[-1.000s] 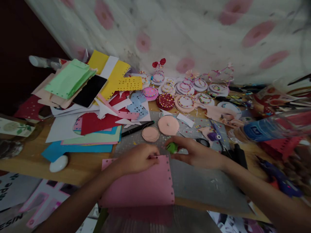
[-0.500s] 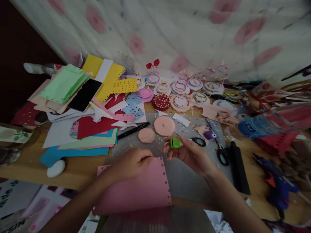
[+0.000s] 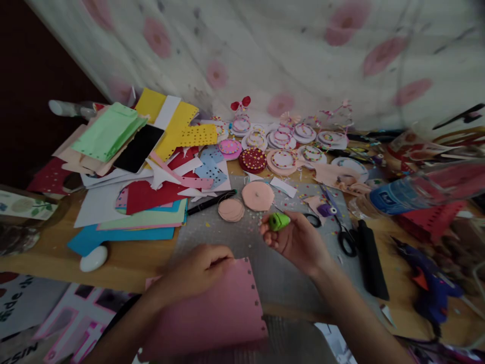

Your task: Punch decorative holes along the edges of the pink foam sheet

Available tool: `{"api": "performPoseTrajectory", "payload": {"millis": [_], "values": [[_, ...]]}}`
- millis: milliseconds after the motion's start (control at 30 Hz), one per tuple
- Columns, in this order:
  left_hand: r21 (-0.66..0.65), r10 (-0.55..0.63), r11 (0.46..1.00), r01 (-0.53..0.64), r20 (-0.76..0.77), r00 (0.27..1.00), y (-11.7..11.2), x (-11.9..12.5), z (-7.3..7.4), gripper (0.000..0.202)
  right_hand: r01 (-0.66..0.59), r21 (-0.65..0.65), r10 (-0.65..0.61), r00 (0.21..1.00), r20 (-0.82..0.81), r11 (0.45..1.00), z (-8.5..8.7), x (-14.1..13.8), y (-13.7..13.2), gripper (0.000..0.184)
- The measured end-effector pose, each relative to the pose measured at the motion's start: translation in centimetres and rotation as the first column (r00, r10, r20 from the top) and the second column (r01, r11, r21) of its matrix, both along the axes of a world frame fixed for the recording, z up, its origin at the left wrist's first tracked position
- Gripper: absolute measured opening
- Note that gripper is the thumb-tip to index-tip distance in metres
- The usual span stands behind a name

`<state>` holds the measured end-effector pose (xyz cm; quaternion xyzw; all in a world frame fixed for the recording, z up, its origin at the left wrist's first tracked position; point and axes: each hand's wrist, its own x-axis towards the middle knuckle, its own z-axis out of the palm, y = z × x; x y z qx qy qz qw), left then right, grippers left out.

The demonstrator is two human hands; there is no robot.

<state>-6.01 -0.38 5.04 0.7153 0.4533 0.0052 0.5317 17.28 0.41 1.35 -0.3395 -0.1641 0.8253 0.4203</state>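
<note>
My left hand [image 3: 206, 268] is closed on the top edge of a pink sheet of paper [image 3: 212, 318]. Small flower-shaped holes run down that sheet's right edge, and its lower part hangs at the table's front. Between the fingers of my right hand [image 3: 297, 242] is a small green craft punch [image 3: 278, 221], held above the grey mat [image 3: 250, 235]. Just beyond my hands lie two peach paper discs, a larger one [image 3: 258, 195] with a dot in its centre and a smaller one [image 3: 231, 210].
Several decorated paper discs [image 3: 283, 159] line the back. Coloured papers and a phone [image 3: 139, 147] are piled at left, near a black pen [image 3: 211, 202]. To the right are scissors [image 3: 346, 243], a black rod-like object [image 3: 372, 260], a blue glue gun [image 3: 432, 288] and a bottle [image 3: 394, 197].
My right hand has tilted the green punch and turned palm upward a little. My left hand and the pink sheet have come slightly lower and closer.
</note>
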Motion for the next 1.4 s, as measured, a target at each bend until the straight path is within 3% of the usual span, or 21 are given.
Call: {"api": "performPoseTrajectory", "payload": {"millis": [133,300,433,633,767,867,1033,1100,1200,1300,1400], "values": [[-0.012,0.023,1.0,-0.023,0.028,0.999,-0.6,-0.2,0.0,0.024,0.07,0.044,-0.078,0.969,0.234,0.997,-0.1,-0.3,0.2,0.022],[-0.033,0.027,0.999,-0.025,0.073,0.997,-1.4,-0.5,-0.5,0.024,-0.034,0.168,-0.064,0.836,0.545,0.985,-1.5,-0.7,0.6,0.026],[-0.051,0.042,0.998,-0.037,0.104,0.994,-1.9,-0.8,-0.7,0.025,-0.127,0.263,-0.085,0.74,0.668,0.956,-2.2,-1.1,1.2,0.028],[-0.043,0.065,0.997,-0.061,0.09,0.994,-2.1,-1.3,-0.7,0.025,-0.323,0.397,-0.158,0.57,0.806,0.859,-1.7,-1.1,2.6,0.015],[-0.04,0.077,0.996,-0.074,0.099,0.992,-2.2,-1.8,-0.9,0.025,-0.427,0.425,-0.196,0.483,0.853,0.798,-1.1,-0.5,3.3,0.006],[-0.03,0.084,0.996,-0.081,0.099,0.992,-2.2,-2.1,-1.0,0.025,-0.458,0.407,-0.184,0.456,0.871,0.791,-0.7,-0.1,3.4,0.004],[-0.01,0.088,0.996,-0.088,0.104,0.991,-2.1,-2.4,-0.9,0.025,-0.425,0.341,-0.091,0.508,0.856,0.839,-0.2,-0.4,3.2,0.02],[-0.008,0.091,0.996,-0.091,0.11,0.99,-2.1,-2.5,-0.7,0.026,-0.323,0.258,-0.012,0.603,0.798,0.911,0.0,-0.5,3.2,0.02],[-0.011,0.099,0.995,-0.098,0.115,0.988,-2.1,-2.5,-0.5,0.027,-0.117,0.02,0.085,0.816,0.572,0.993,0.3,-0.4,3.2,0.017],[-0.012,0.102,0.995,-0.101,0.106,0.989,-2.1,-2.4,-0.3,0.027,-0.035,-0.124,0.077,0.931,0.357,0.992,0.6,-0.2,3.1,0.018],[-0.01,0.103,0.995,-0.102,0.111,0.989,-2.1,-2.2,-0.2,0.027,0.0,-0.157,0.043,0.961,0.274,0.988,0.9,-0.1,3.0,0.019]]}}
